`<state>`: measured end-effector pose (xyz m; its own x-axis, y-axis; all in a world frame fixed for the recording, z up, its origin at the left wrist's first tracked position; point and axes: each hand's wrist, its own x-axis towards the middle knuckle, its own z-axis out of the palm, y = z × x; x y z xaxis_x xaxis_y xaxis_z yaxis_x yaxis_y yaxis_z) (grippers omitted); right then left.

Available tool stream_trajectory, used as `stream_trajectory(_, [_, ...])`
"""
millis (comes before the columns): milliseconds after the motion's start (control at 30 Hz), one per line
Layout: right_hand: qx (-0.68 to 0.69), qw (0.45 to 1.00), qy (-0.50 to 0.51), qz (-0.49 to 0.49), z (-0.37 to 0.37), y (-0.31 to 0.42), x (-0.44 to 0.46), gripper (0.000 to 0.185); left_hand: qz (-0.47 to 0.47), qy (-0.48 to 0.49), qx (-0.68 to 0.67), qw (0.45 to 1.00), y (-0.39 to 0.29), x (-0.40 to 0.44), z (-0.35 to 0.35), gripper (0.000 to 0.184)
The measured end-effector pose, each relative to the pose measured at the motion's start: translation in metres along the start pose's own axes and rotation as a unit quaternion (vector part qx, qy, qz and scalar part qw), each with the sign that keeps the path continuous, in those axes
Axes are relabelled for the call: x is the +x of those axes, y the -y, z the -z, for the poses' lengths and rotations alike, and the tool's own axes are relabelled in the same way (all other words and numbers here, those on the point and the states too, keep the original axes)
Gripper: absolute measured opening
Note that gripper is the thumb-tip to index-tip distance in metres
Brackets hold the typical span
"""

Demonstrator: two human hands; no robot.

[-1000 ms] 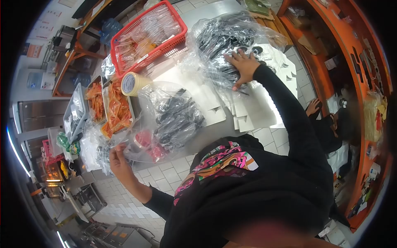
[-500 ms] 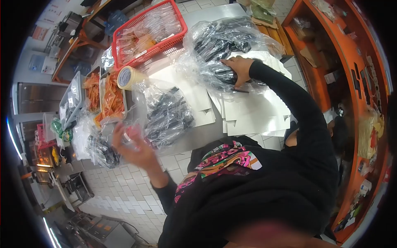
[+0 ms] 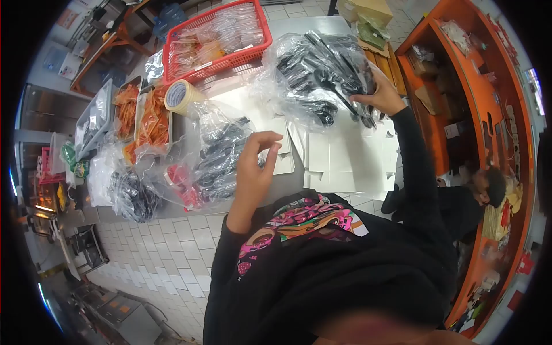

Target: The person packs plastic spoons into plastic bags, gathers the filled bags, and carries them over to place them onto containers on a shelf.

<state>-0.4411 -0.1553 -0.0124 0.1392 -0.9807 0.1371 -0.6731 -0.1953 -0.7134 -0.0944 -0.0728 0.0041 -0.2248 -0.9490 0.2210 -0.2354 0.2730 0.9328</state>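
Nearest, at 6 o'clock, is the wearer's black top [image 3: 345, 270], while pale floor tiles [image 3: 172, 253] spread at 8 o'clock; of the two hands, the left hand [image 3: 256, 169] is raised mid-view, thumb and fingers parted with nothing visible between them, in front of a grey metal worktop [image 3: 310, 25]. White card sheets [image 3: 351, 155] lie at 4 o'clock, and a smaller clear bag [image 3: 221, 152] of dark pieces at 10. Beyond, at 1 o'clock, black plastic cutlery [image 3: 339, 92] lies in and around clear film, its uppermost spoon's long axis running roughly from 10–11 to 4–5 o'clock, bowl toward 10–11. The right hand [image 3: 379, 92] is half curled at the cutlery's 3 o'clock side; whether it grips any, I cannot tell. Farther off stand a red basket [image 3: 233, 59] at 11 and orange shelving [image 3: 503, 92] at 2–3
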Motion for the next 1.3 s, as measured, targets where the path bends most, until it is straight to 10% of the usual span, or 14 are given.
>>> stream_trajectory(267, [0.218,0.969,0.03,-0.114,0.004,0.005,0.003,0.066,0.05,0.071,-0.129,0.988,0.003,0.037,-0.017,0.015])
stream_trajectory(500, [0.093,0.988,0.007,-0.127,0.018,0.014,-0.002,0.066,0.096,0.125,-0.143,0.977,0.012,0.043,-0.031,0.018])
stream_trajectory(833, [0.465,0.878,0.024,-0.112,0.013,0.122,-0.019,0.057,0.047,0.145,-0.398,0.905,-0.007,0.061,-0.042,0.049])
stream_trajectory(1000, [0.418,0.89,0.092,-0.158,-0.073,0.136,-0.039,0.053,0.256,0.197,-0.51,0.797,0.015,0.029,-0.032,0.068])
stream_trajectory(1100, [0.159,0.985,0.034,0.049,-0.098,0.122,-0.042,0.062,0.35,0.234,-0.502,0.755,0.012,0.01,-0.021,0.07])
stream_trajectory(1167, [0.172,0.983,0.054,0.025,-0.108,0.113,-0.049,0.062,0.382,0.247,-0.497,0.739,0.009,-0.001,-0.017,0.062])
stream_trajectory(1300, [0.209,0.972,-0.106,-0.005,-0.109,0.129,-0.048,0.068,0.256,0.098,-0.144,0.951,0.021,-0.018,-0.019,0.062])
